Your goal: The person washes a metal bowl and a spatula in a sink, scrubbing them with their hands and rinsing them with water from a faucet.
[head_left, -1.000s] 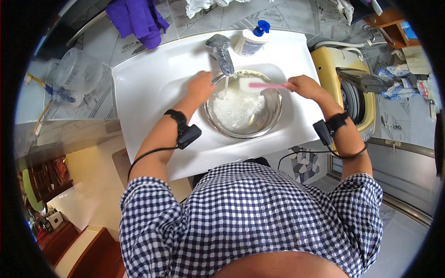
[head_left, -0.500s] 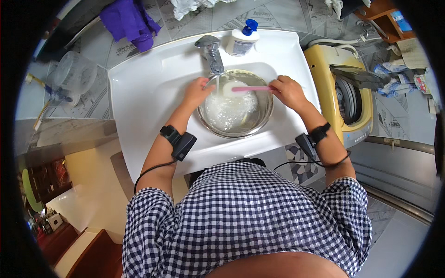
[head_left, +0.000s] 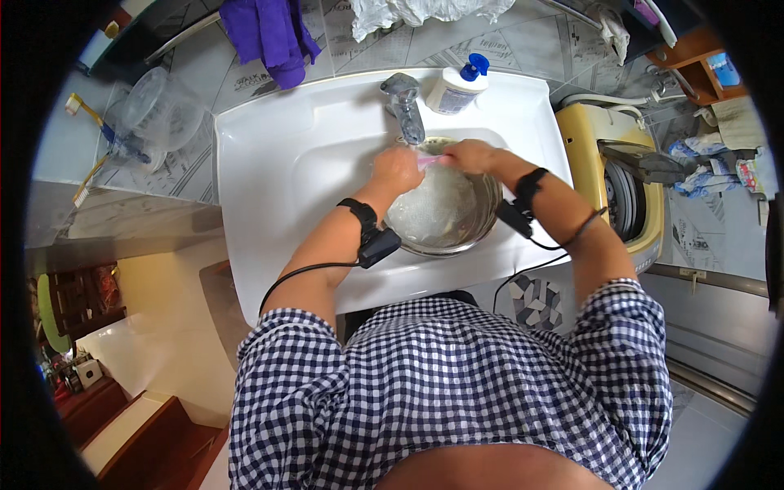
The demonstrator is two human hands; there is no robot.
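Both hands meet over the far side of a round metal bowl (head_left: 482,224) in the white sink (head_left: 265,175). The bowl holds cloudy, whitish water. My right hand (head_left: 469,156) is closed on a pink-handled utensil (head_left: 431,160), only a short pink length of which shows. My left hand (head_left: 397,168) is closed around its other end, hiding the head. Just beyond the hands stands the grey tap (head_left: 406,106), its spout pointing down toward them. I cannot make out any water stream now.
A white bottle with a blue cap (head_left: 457,86) stands on the sink's back ledge. To the right is a yellow washing machine (head_left: 584,135) with its lid up. Clear plastic containers (head_left: 163,110) and brushes sit at the left. A purple cloth (head_left: 269,37) hangs behind.
My left hand has come from the bowl's rim onto the utensil's head, closing around it. My right hand has brought the handle inward. The whole view has shifted slightly.
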